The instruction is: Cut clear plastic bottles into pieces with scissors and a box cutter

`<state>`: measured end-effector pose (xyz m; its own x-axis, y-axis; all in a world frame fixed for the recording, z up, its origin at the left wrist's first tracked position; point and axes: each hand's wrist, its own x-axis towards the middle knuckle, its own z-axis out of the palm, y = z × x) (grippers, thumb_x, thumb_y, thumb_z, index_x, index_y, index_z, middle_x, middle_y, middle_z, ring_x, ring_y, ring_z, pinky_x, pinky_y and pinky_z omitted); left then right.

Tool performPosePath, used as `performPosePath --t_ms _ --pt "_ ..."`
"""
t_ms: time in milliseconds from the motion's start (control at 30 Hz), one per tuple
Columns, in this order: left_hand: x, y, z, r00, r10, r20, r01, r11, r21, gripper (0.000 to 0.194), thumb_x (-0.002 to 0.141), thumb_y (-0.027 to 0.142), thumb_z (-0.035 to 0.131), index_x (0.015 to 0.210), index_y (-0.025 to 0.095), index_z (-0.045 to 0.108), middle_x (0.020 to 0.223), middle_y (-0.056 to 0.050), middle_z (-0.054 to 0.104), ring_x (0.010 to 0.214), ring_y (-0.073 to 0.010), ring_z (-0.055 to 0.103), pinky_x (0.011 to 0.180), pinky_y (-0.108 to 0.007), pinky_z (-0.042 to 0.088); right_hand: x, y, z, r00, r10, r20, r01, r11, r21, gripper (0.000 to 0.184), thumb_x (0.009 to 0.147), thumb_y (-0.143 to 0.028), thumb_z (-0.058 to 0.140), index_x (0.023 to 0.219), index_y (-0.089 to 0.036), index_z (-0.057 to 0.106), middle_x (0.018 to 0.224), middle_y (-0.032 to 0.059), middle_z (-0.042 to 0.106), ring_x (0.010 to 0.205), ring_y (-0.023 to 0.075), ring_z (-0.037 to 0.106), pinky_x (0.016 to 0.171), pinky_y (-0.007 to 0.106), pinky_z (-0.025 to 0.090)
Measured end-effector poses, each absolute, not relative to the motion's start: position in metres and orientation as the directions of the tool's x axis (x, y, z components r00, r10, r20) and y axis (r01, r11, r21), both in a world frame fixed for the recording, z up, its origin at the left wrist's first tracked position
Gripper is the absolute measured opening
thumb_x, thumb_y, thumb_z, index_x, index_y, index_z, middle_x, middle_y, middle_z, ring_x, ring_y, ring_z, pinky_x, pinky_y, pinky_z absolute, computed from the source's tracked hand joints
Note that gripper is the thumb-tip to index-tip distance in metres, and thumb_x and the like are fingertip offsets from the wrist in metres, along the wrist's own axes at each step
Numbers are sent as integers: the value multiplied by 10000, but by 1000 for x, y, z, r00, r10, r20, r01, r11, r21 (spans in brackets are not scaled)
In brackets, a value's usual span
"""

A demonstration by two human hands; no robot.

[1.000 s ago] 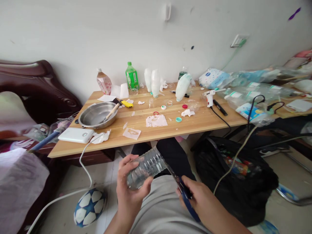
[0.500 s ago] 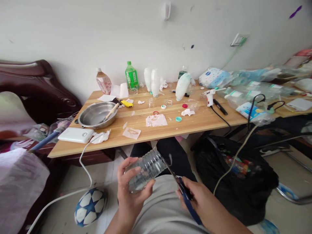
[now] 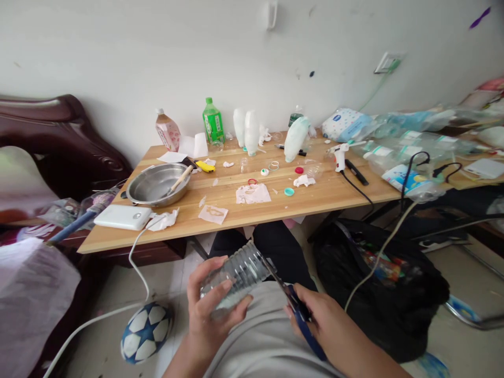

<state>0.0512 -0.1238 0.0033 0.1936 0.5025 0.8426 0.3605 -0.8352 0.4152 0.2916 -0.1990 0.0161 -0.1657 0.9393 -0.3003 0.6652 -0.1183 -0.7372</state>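
Above my lap, my left hand (image 3: 214,302) is wrapped round a clear ribbed plastic bottle piece (image 3: 246,266), which lies tilted with its open end up and to the right. My right hand (image 3: 321,320) grips scissors (image 3: 301,315) with dark blue handles. The scissor blades meet the rim of the plastic piece, and a small curled strip shows beside them. How far apart the blades are, I cannot make out.
A wooden table (image 3: 185,226) stands ahead, bearing a steel basin (image 3: 157,199), a white power bank (image 3: 123,217), a green bottle (image 3: 213,123), a glue gun (image 3: 340,156) and scraps. A black bag (image 3: 378,299) sits at right; a ball (image 3: 146,333) lies on the floor.
My left hand has turned the plastic piece slightly. The loose strip at the cut rim now sits closer to the blades. My right hand has hardly moved.
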Motion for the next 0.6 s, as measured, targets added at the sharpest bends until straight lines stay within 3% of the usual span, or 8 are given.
performPosePath --t_ms 133,233,400,600 --pt "52 -123 8 260 444 857 333 -875 352 481 745 119 824 1134 206 554 1309 -110 509 1143 -282 638 901 -482 610 291 -201 16 -145 943 -298 719 -106 -687 200 934 -416 459 925 -231 535 908 86 723 818 240 690 738 303 471" --pt "52 -122 10 307 404 862 308 -899 311 424 755 113 813 1086 191 560 1299 -107 494 1161 -293 617 903 -494 613 295 -202 14 -136 944 -299 724 -111 -681 169 899 -375 500 965 -223 537 940 105 724 830 245 690 737 302 471" --pt "50 -120 11 323 372 870 335 -905 262 367 761 116 808 1021 175 555 1281 -102 490 1166 -298 610 864 -490 623 298 -201 15 -158 930 -333 693 -136 -708 105 886 -325 515 866 -226 545 840 66 716 758 223 662 674 276 450" --pt "50 -119 11 347 340 874 343 -914 219 375 719 68 823 972 147 557 1285 -112 474 1182 -311 591 890 -487 604 289 -199 27 -147 935 -322 683 -140 -717 146 908 -356 511 900 -228 580 856 57 723 767 207 670 713 267 466"
